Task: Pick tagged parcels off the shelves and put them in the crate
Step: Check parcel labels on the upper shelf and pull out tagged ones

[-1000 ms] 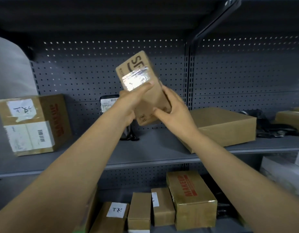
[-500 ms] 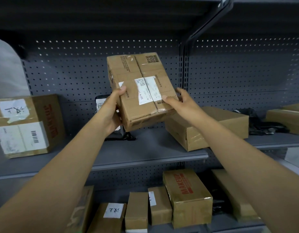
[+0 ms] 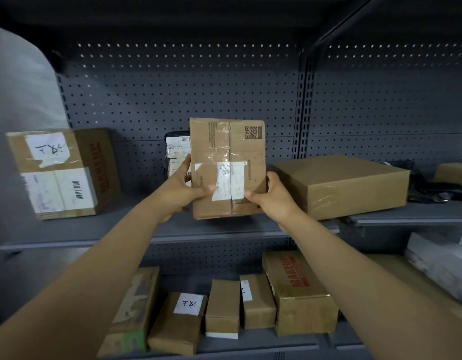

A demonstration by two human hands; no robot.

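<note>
A small brown cardboard parcel [image 3: 226, 149] with clear tape, a QR code and a white label faces me, held upright just above the middle shelf [image 3: 146, 231]. My left hand [image 3: 184, 189] grips its left edge, thumb across the front. On the parcel's right edge sits my right hand [image 3: 272, 197], thumb on the lower front. Behind the parcel a black bag with a white label [image 3: 176, 149] leans against the pegboard. No crate is in view.
On the same shelf stand a big box with a handwritten white tag [image 3: 63, 172] at left and a flat brown box [image 3: 354, 185] at right, with black bags [image 3: 432, 188] beyond. The lower shelf holds several boxes, one tagged [image 3: 183, 315], one printed in red [image 3: 298, 292].
The parcel has been turned from a tilted, end-on pose to upright with its labelled face toward me, and it has come down closer to the shelf. Both hands stayed on it.
</note>
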